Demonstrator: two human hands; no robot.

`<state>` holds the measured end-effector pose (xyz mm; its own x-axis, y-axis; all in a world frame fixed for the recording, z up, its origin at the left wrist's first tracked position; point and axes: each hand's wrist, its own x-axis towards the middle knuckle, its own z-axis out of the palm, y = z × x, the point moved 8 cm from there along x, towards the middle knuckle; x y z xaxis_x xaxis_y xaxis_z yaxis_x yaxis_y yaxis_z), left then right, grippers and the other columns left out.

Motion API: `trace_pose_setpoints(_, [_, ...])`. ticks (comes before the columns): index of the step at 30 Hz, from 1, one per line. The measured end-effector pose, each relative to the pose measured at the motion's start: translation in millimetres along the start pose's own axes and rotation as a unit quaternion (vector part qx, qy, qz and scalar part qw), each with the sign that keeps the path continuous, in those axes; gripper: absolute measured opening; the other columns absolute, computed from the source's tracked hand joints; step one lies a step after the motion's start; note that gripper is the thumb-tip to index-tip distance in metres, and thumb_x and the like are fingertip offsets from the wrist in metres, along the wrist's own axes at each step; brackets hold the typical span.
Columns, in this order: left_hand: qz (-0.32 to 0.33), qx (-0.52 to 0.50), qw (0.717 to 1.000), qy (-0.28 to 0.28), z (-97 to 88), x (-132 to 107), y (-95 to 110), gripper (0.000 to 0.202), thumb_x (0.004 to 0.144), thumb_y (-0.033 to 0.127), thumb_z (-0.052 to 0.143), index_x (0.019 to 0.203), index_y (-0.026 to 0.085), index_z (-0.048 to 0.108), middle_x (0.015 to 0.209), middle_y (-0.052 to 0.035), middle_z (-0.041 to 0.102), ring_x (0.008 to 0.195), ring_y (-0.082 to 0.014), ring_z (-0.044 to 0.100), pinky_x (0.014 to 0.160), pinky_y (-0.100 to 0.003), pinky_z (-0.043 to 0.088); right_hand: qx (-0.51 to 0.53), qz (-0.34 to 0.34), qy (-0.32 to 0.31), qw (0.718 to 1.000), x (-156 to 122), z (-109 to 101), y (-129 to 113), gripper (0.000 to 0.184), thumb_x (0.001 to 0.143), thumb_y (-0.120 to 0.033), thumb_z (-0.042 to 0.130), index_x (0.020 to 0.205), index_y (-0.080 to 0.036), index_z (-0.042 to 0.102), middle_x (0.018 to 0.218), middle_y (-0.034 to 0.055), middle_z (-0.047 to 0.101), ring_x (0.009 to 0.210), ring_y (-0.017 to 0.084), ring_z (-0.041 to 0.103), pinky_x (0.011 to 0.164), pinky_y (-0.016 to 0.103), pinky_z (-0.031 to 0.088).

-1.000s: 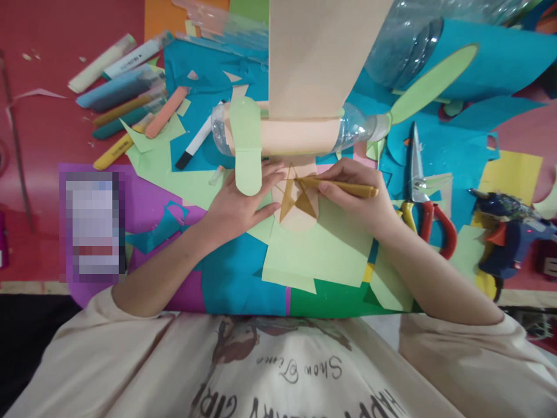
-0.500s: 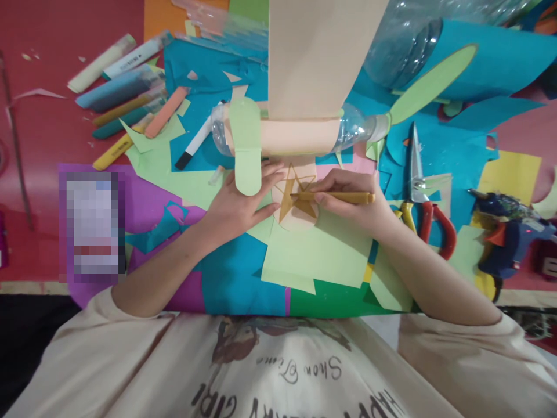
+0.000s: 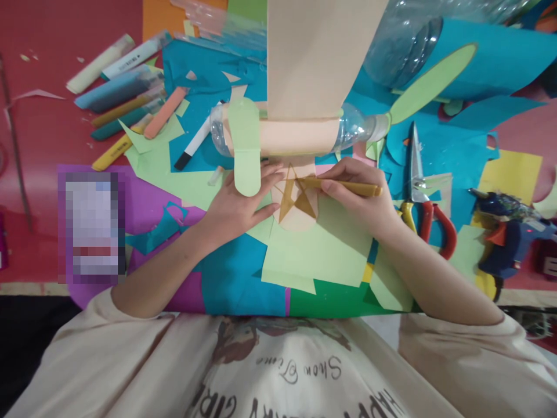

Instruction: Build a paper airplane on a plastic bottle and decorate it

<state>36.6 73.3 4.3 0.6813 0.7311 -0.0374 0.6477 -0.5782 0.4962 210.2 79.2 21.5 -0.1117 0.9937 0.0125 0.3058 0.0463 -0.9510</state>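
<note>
My right hand (image 3: pixel 359 200) pinches a mustard-yellow marker (image 3: pixel 348 187), its tip on a star (image 3: pixel 296 197) drawn in the same colour on a rounded beige paper flap (image 3: pixel 296 217). My left hand (image 3: pixel 237 206) lies flat with fingers spread, pressing the flap's left edge beside a light green paper strip (image 3: pixel 246 148). The flap hangs from a clear plastic bottle (image 3: pixel 352 130) lying on its side, wrapped in beige paper, with a wide beige sheet (image 3: pixel 317 52) rising behind it.
Several markers (image 3: pixel 126 98) lie at the upper left on the red table. Scissors with red and yellow handles (image 3: pixel 420 191) and a blue glue gun (image 3: pixel 507 229) sit to the right. Coloured paper sheets and scraps (image 3: pixel 322 249) cover the surface. A blurred patch (image 3: pixel 91 226) is at left.
My right hand moved the marker tip back and forth across the star: down-left half a second ago, now up-right again. My left hand has stayed in place.
</note>
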Motion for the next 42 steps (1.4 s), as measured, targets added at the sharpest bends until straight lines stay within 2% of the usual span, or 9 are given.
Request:
trace_pose_setpoints(4, [0.003, 0.004, 1.0, 0.002, -0.2, 0, 0, 0.049, 0.099, 0.039, 0.042, 0.145, 0.023, 0.04, 0.154, -0.0094, 0.043, 0.143, -0.0275, 0.037, 0.119, -0.05, 0.029, -0.019, 0.005, -0.009, 1.0, -1, 1, 1, 0.012, 0.082, -0.026, 0.067, 0.073, -0.022, 0.06, 0.069, 0.0002, 0.065, 0.064, 0.015, 0.061, 0.057, 0.028, 0.049])
trace_pose_setpoints(16, [-0.006, 0.011, 1.0, -0.001, 0.6, -1, 0, 0.05, 0.101, 0.041, 0.039, 0.146, 0.02, 0.04, 0.152, -0.0105, 0.044, 0.143, -0.0273, 0.038, 0.119, -0.049, 0.027, -0.044, -0.002, -0.06, 0.997, -3, 7, 0, 0.014, 0.078, -0.025, 0.064, 0.065, -0.02, 0.061, 0.065, 0.0007, 0.062, 0.06, 0.013, 0.055, 0.052, 0.026, 0.042])
trace_pose_setpoints(22, [-0.007, 0.007, 1.0, 0.0, 1.0, -1, -1, 0.049, 0.1, 0.041, 0.04, 0.146, 0.022, 0.039, 0.153, -0.0099, 0.044, 0.143, -0.0278, 0.038, 0.119, -0.05, 0.027, -0.007, 0.004, -0.083, 0.997, -2, 10, -1, 0.015, 0.076, -0.025, 0.064, 0.063, -0.019, 0.059, 0.062, -0.0002, 0.061, 0.055, 0.012, 0.054, 0.05, 0.025, 0.041])
trace_pose_setpoints(25, [-0.006, 0.008, 1.0, 0.0, 1.8, 0, -2, 0.05, 0.1, 0.042, 0.04, 0.146, 0.022, 0.039, 0.153, -0.0099, 0.044, 0.143, -0.0276, 0.037, 0.119, -0.05, 0.026, -0.004, -0.005, -0.071, 0.997, 0, 8, -3, 0.018, 0.077, -0.025, 0.064, 0.061, -0.02, 0.06, 0.062, 0.0005, 0.064, 0.056, 0.012, 0.056, 0.051, 0.026, 0.043])
trace_pose_setpoints(33, [0.001, 0.006, 1.0, 0.001, 1.5, -1, -1, 0.05, 0.1, 0.041, 0.04, 0.146, 0.022, 0.039, 0.153, -0.0104, 0.043, 0.143, -0.0283, 0.037, 0.119, -0.051, 0.027, -0.024, 0.006, 0.025, 0.999, 0, -6, 3, 0.017, 0.08, -0.025, 0.067, 0.065, -0.022, 0.06, 0.064, 0.0001, 0.065, 0.057, 0.014, 0.06, 0.05, 0.027, 0.046])
trace_pose_setpoints(42, [0.002, 0.014, 1.0, 0.001, 1.1, -1, 0, 0.05, 0.101, 0.041, 0.038, 0.146, 0.019, 0.038, 0.153, -0.0118, 0.044, 0.143, -0.0283, 0.037, 0.119, -0.051, 0.027, -0.059, -0.009, 0.014, 0.998, -2, -2, -1, 0.015, 0.081, -0.028, 0.065, 0.067, -0.022, 0.06, 0.066, 0.0009, 0.065, 0.06, 0.014, 0.058, 0.051, 0.028, 0.046])
